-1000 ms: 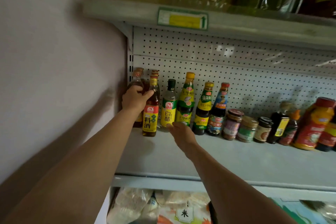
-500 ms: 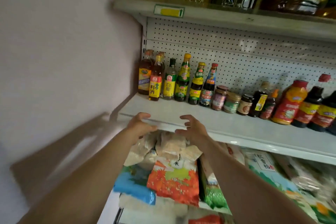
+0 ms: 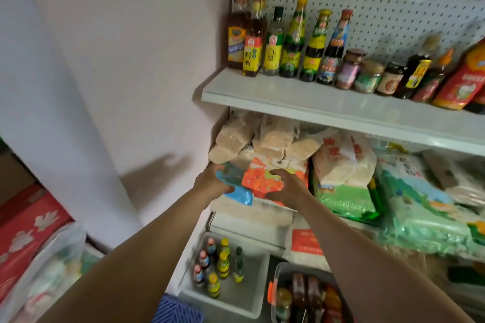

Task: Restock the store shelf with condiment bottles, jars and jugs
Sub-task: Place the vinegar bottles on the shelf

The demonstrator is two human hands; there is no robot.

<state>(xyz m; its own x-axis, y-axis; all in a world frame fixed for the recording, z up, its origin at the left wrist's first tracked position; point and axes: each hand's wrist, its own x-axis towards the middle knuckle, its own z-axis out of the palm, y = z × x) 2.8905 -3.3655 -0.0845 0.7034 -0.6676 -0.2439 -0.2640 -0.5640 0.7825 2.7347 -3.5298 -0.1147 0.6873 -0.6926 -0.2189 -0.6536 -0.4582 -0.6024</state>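
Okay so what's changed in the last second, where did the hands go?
Both hands let go of the bottles and dropped from the shelf: the left hand and right hand now hang empty, fingers spread, in front of the rice bags. The bottle row stands upright as before.

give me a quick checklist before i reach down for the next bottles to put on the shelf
1. Both hands free: ok. The left hand and right hand are open and empty, in front of the rice bags.
2. Stock within reach: ok. The white bin holds small upright bottles; the clear tub beside it holds more.
3. Room on the shelf: ok. The front strip before the row of bottles is bare.
4. Row standing upright: ok.
5. Which product goes next: cannot tell, the bin labels are too blurred.
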